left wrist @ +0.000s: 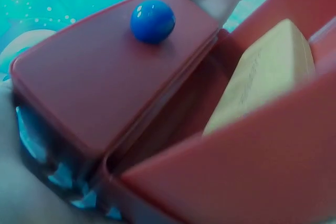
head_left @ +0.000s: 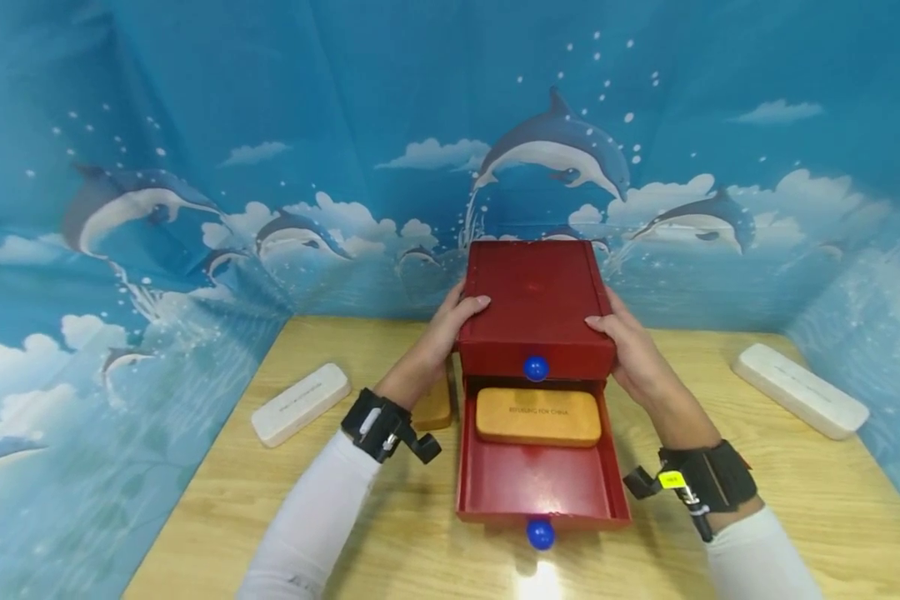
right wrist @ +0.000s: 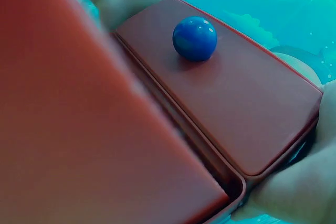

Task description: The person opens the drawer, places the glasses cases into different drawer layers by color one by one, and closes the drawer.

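Observation:
A red box with two drawers point(head_left: 532, 292) stands between both hands, its top drawer closed behind a blue knob point(head_left: 536, 368). My left hand point(head_left: 447, 323) grips the left side, with the thumb over the top edge. On the opposite side my right hand point(head_left: 630, 340) holds on the same way. The lower drawer point(head_left: 540, 487) is pulled well out towards me. At its back lies a yellow-brown glasses case point(head_left: 537, 417) with lettering on the lid; the left wrist view shows this case point(left wrist: 262, 72) too. The undersides of both hands are partly hidden by the box.
Another yellow-brown glasses case point(head_left: 432, 408) lies left of the box, partly covered by my left forearm. One white glasses case point(head_left: 302, 404) rests at the table's left, a second white case point(head_left: 800, 390) at the right. Behind the wooden table point(head_left: 405, 517) hangs a dolphin-print cloth point(head_left: 390, 100).

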Demonstrator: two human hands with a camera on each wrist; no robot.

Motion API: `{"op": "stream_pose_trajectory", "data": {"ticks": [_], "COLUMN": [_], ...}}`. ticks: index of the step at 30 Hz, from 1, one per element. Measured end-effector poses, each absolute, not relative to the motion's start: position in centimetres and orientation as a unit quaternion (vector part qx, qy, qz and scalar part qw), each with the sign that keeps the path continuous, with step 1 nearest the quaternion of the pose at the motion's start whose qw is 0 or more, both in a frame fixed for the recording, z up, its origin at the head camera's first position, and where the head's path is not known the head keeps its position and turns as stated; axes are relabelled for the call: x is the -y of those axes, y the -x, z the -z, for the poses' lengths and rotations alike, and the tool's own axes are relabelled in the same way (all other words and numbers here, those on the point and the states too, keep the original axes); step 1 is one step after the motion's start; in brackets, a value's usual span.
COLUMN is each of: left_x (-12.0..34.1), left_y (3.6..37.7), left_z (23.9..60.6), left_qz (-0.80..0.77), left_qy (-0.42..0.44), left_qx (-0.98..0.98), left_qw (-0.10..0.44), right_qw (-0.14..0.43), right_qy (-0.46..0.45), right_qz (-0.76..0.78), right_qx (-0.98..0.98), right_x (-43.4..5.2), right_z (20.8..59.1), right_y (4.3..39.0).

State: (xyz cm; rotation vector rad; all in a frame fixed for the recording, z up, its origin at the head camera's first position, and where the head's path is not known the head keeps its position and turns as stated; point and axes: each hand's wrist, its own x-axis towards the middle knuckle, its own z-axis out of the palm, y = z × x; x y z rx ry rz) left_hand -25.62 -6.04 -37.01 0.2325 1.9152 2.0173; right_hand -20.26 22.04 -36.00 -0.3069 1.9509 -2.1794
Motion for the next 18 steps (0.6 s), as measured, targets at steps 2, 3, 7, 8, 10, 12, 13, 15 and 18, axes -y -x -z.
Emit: {"op": "stream_pose_trajectory", "data": {"ticks": [2, 3, 7, 8, 10, 12, 13, 15, 18], "left_x": [6.7, 7.0, 8.2, 8.5, 9.2, 9.8, 10.1, 10.7, 11.3], "left_y": [25.6, 25.6, 25.3, 25.2, 24.9, 24.7, 24.6, 24.5, 24.4], "left_z": [37.2, 37.3, 37.3, 37.3, 37.5, 37.8, 38.1, 38.8, 39.8], "left_qz": [-0.706, -0.703, -0.684, -0.677, -0.652, -0.601, -0.568, -0.486, -0.366], "left_qy": [-0.088, -0.088, -0.088, -0.087, -0.084, -0.077, -0.072, -0.057, -0.032], "left_qx": [-0.680, -0.683, -0.705, -0.714, -0.742, -0.791, -0.817, -0.872, -0.930], "left_qw": [0.179, 0.180, 0.168, 0.159, 0.129, 0.087, 0.064, 0.027, 0.003], "right_qw": [0.099, 0.099, 0.099, 0.100, 0.102, 0.103, 0.105, 0.105, 0.106], "right_qy": [0.105, 0.106, 0.104, 0.103, 0.097, 0.093, 0.091, 0.088, 0.089], "right_qz": [0.737, 0.736, 0.733, 0.733, 0.731, 0.730, 0.729, 0.729, 0.731], "right_qx": [-0.660, -0.661, -0.665, -0.665, -0.667, -0.669, -0.670, -0.671, -0.668], "right_x": [-22.0, -22.0, -21.7, -21.7, -21.6, -21.7, -21.7, -21.8, -22.0], "right_z": [36.0, 36.0, 35.8, 35.8, 35.8, 35.8, 35.8, 35.8, 35.9], "right_y": [20.2, 20.2, 20.3, 20.4, 20.4, 20.4, 20.4, 20.3, 20.2]}}
